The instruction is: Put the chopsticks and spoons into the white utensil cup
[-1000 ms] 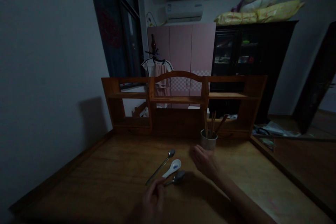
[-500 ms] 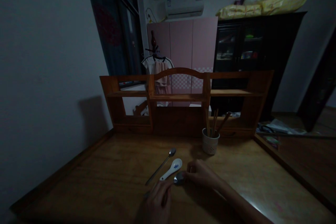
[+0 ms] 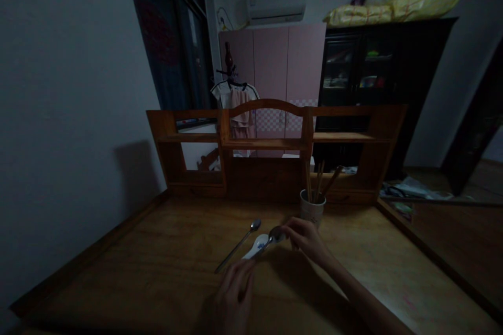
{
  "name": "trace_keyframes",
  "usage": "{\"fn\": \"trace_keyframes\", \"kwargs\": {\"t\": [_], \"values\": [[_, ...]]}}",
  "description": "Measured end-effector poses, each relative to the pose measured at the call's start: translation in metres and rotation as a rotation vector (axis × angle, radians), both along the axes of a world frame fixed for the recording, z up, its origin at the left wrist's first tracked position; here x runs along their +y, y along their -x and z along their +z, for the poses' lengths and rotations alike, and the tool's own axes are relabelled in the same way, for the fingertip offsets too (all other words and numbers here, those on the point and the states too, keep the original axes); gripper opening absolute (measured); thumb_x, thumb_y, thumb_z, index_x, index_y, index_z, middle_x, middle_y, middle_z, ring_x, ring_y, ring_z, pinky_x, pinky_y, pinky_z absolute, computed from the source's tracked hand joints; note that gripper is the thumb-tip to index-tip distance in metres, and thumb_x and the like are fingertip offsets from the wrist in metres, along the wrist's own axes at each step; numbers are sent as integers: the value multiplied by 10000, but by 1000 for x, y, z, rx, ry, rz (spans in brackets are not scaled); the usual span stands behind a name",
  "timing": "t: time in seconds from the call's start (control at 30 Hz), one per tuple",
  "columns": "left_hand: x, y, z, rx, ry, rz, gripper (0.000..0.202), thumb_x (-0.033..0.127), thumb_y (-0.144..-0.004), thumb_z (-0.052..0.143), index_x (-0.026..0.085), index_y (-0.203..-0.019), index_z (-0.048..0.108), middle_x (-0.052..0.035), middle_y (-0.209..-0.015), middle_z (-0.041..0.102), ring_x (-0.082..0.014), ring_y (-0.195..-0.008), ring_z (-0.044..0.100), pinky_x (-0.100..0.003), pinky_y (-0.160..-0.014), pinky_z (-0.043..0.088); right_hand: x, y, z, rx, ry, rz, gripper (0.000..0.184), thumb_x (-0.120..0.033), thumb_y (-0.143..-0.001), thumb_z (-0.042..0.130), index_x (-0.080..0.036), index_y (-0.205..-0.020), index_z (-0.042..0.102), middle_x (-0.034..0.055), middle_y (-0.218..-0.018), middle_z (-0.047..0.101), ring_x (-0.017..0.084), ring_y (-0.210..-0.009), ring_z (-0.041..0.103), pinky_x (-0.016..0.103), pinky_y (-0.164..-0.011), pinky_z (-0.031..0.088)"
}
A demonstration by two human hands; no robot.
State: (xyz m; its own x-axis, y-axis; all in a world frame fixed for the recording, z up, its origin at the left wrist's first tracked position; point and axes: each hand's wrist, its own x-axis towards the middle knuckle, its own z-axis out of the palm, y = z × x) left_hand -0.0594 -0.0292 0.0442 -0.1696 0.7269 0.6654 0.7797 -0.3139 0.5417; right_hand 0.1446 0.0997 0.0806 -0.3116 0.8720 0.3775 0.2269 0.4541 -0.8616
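A metal spoon [image 3: 275, 232] is held at its bowl end by the fingertips of my right hand [image 3: 304, 235], closed in a pinch. Its thin handle slants down toward my left hand [image 3: 236, 285], whose curled fingers close around the handle's lower end; the tip is hidden there. Partly covered by this handle, a white ceramic spoon [image 3: 257, 245] with a blue mark lies on the table. To its left, a long-handled metal spoon [image 3: 237, 247] lies at a slant, bowl end away from me.
Behind my right hand stands a pale utensil cup [image 3: 311, 213] with several chopsticks [image 3: 319, 183] in it. A wooden shelf rack [image 3: 267, 180] runs along the far edge of the wooden table [image 3: 157, 261]. A wall [image 3: 70, 131] borders the left side.
My right hand has moved forward, carrying the metal spoon's bowl away from me and over beside the ceramic spoon. More handle now shows beyond my left hand, which has moved little.
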Motion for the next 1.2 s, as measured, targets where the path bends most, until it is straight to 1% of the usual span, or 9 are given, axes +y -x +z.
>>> {"fn": "trace_keyframes", "kwargs": {"t": [0.17, 0.3, 0.43, 0.53, 0.7, 0.77, 0.87, 1.03, 1.2], "values": [[2, -5, 4, -92, -10, 68, 253, 298, -874, 516, 231, -1071, 659, -71, -1087, 656, -198, -966, 652, -289, -791, 559, -2, -3, 9, 149, 10, 27, 386, -532, -874, 538, -159, -833, 630, 1, -609, 591, 110, -446, 497, 212, -432, 399], [5, -4, 2, -136, 18, 71, 262, 326, -871, 534, 213, -1066, 667, -83, -1059, 674, -194, -866, 676, -282, -741, 566, -3, -4, 16, 199, 8, -24, 388, -545, -863, 548, -168, -816, 626, -1, -595, 575, 120, -470, 500, 221, -451, 410], [7, -9, -5, -160, 117, -48, 256, 343, -869, 542, 262, -1065, 684, -59, -1068, 702, -211, -960, 666, -324, -845, 545, 1, -7, 15, 267, 48, -74, 395, -562, -833, 576, -172, -810, 631, -4, -593, 566, 127, -476, 494, 228, -450, 410], [9, -19, -5, -309, 179, -138, 253, 372, -840, 574, 250, -1011, 714, -67, -1070, 705, -234, -1016, 646, -366, -908, 517, 5, -9, 11, 313, 77, -96, 371, -541, -820, 609, -171, -812, 642, -8, -598, 555, 129, -507, 497, 225, -468, 400], [14, -25, -1, -792, 501, -379, 419, 473, -759, 653, 130, -989, 715, -115, -859, 738, -224, -724, 690, -316, -671, 571, 14, -12, 3, 411, 155, -97, 352, -515, -788, 662, -163, -776, 658, -12, -595, 546, 114, -516, 481, 217, -487, 371], [15, -21, -1, -909, 558, -441, 468, 477, -717, 698, 109, -1005, 706, -117, -825, 737, -213, -693, 683, -289, -643, 556, 18, -11, -2, 448, 193, -90, 355, -517, -778, 671, -162, -780, 664, -16, -592, 536, 104, -509, 470, 208, -479, 356], [13, -16, 2, -1007, 579, -459, 476, 466, -681, 734, 119, -1006, 707, -115, -846, 737, -210, -722, 680, -263, -640, 535, 22, -8, -10, 513, 287, -56, 335, -499, -771, 688, -167, -806, 675, -9, -635, 556, 98, -544, 492, 196, -501, 370], [5, -17, 11, -1051, 550, -399, 496, 479, -604, 776, 129, -952, 726, -109, -823, 736, -220, -716, 673, -274, -649, 526, 22, -3, -17, 551, 409, 23, 344, -470, -722, 742, -182, -904, 692, 32, -797, 624, 133, -661, 562, 212, -555, 429], [8, -17, 5, -1045, 534, -464, 423, 412, -671, 755, 133, -984, 703, -102, -853, 732, -206, -768, 668, -266, -694, 516, 14, 2, -14, 551, 425, 102, 311, -424, -693, 777, -188, -881, 704, 34, -842, 634, 138, -689, 556, 201, -545, 426]]}}
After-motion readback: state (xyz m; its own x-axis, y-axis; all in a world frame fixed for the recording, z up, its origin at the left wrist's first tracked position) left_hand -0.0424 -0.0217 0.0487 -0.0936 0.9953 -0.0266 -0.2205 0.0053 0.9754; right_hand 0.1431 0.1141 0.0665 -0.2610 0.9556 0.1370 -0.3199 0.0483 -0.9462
